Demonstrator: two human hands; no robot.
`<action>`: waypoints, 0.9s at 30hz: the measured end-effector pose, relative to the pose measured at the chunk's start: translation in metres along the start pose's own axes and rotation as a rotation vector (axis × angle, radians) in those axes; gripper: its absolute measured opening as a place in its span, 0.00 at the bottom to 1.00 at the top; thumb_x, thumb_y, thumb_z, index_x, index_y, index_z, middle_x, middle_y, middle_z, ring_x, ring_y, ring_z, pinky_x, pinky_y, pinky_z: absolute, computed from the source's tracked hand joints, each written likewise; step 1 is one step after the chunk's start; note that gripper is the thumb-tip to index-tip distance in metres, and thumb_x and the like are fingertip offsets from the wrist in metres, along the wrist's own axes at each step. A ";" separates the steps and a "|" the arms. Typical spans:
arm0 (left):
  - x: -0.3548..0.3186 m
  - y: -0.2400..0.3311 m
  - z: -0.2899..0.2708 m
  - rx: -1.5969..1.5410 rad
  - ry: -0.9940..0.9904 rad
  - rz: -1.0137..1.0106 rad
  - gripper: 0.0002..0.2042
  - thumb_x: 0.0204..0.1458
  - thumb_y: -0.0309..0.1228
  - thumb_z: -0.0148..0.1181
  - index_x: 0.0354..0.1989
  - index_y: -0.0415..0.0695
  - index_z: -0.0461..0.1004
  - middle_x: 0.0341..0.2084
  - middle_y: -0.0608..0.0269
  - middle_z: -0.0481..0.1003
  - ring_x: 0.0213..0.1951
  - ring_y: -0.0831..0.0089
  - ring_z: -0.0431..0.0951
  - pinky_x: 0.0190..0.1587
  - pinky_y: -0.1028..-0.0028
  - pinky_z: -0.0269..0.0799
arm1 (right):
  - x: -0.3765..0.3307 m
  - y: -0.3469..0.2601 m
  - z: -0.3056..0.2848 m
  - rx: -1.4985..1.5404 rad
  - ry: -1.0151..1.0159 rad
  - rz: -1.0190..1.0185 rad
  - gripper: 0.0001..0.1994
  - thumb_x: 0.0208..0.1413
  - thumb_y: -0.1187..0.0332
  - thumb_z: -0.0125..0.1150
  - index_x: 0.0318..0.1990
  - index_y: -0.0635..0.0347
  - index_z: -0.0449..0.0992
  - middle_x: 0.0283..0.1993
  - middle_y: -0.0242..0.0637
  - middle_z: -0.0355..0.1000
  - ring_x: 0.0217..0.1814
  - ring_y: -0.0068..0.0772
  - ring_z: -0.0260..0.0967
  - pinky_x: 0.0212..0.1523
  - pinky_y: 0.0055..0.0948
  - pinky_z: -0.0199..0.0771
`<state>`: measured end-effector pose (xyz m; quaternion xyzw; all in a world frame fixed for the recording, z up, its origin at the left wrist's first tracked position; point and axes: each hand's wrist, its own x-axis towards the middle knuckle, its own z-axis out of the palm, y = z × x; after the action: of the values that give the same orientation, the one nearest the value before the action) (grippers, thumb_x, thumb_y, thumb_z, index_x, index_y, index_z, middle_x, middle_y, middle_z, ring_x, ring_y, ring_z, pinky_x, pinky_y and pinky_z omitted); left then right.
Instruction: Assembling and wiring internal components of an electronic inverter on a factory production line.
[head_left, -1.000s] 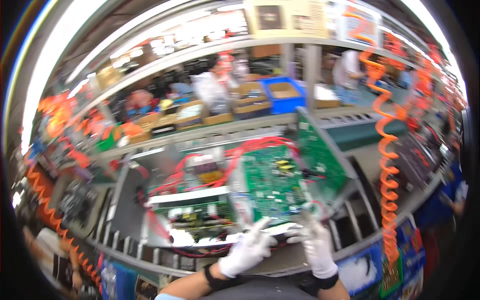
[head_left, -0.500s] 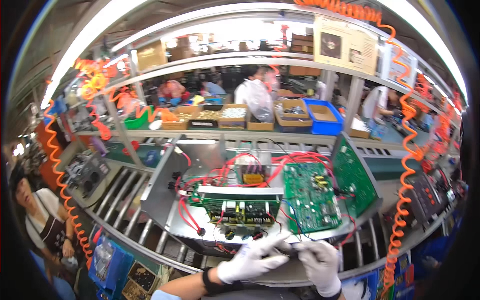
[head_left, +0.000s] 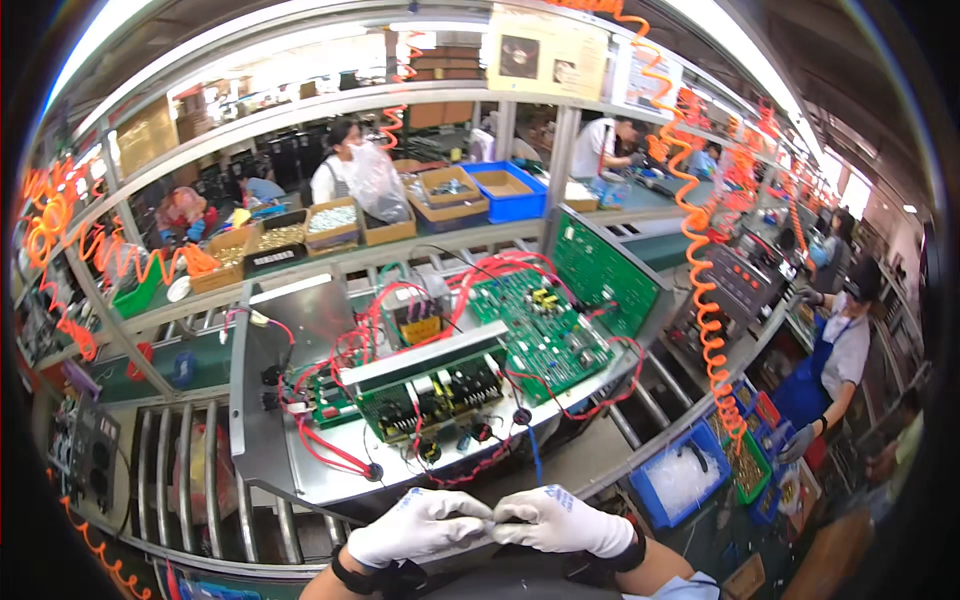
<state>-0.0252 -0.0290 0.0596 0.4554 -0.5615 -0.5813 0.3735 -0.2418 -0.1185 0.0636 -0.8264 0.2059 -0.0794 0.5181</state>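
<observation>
The left hand point(head_left: 415, 527) and right hand point(head_left: 565, 522) meet, fingers pinched closed, on what I can't tell; the chassis point(head_left: 262, 410) sits beyond on rollers point(head_left: 162, 480), presumably for easy sliding.

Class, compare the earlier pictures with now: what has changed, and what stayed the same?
The left hand and right hand, slightly apart at the front edge of the metal chassis a second ago, have drawn back toward the body and now meet at the fingertips. Whether they pinch something small is unclear. The view has also turned right. The flat green board and upright green board stay in place.
</observation>
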 end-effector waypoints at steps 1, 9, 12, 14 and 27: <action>-0.008 0.002 -0.005 -0.204 -0.097 -0.162 0.13 0.56 0.32 0.63 0.44 0.36 0.77 0.35 0.64 0.79 0.38 0.81 0.76 0.40 0.79 0.71 | 0.000 -0.004 0.001 -0.014 -0.044 -0.151 0.11 0.57 0.63 0.62 0.37 0.62 0.75 0.31 0.42 0.72 0.32 0.37 0.72 0.34 0.30 0.69; -0.020 0.048 0.007 0.530 0.313 0.268 0.17 0.52 0.25 0.62 0.52 0.41 0.73 0.33 0.59 0.79 0.32 0.69 0.79 0.37 0.73 0.74 | 0.012 -0.034 -0.038 -0.247 0.111 -0.479 0.08 0.54 0.64 0.64 0.35 0.59 0.77 0.29 0.40 0.74 0.31 0.41 0.73 0.33 0.34 0.72; -0.022 0.052 -0.004 0.701 0.674 0.519 0.19 0.49 0.20 0.62 0.52 0.40 0.73 0.32 0.59 0.79 0.31 0.65 0.80 0.36 0.71 0.76 | 0.004 -0.035 -0.081 -0.499 0.686 -0.430 0.04 0.50 0.71 0.65 0.34 0.56 0.79 0.28 0.40 0.75 0.28 0.38 0.74 0.28 0.33 0.72; -0.025 0.048 -0.015 0.786 0.895 0.538 0.15 0.48 0.19 0.60 0.47 0.39 0.75 0.34 0.57 0.79 0.35 0.63 0.80 0.40 0.69 0.75 | 0.008 -0.034 -0.095 -0.038 0.999 -0.429 0.06 0.52 0.79 0.60 0.37 0.62 0.78 0.29 0.36 0.75 0.27 0.27 0.72 0.27 0.27 0.70; 0.032 0.052 -0.063 1.167 0.790 0.379 0.27 0.43 0.29 0.63 0.55 0.39 0.69 0.55 0.46 0.68 0.60 0.48 0.64 0.63 0.55 0.57 | 0.055 0.015 -0.097 0.060 0.896 -0.383 0.06 0.53 0.75 0.63 0.37 0.65 0.75 0.24 0.36 0.74 0.24 0.26 0.70 0.29 0.25 0.69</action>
<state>0.0213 -0.0833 0.1103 0.6509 -0.6726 0.0950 0.3390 -0.2290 -0.2271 0.0899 -0.7186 0.2505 -0.5270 0.3783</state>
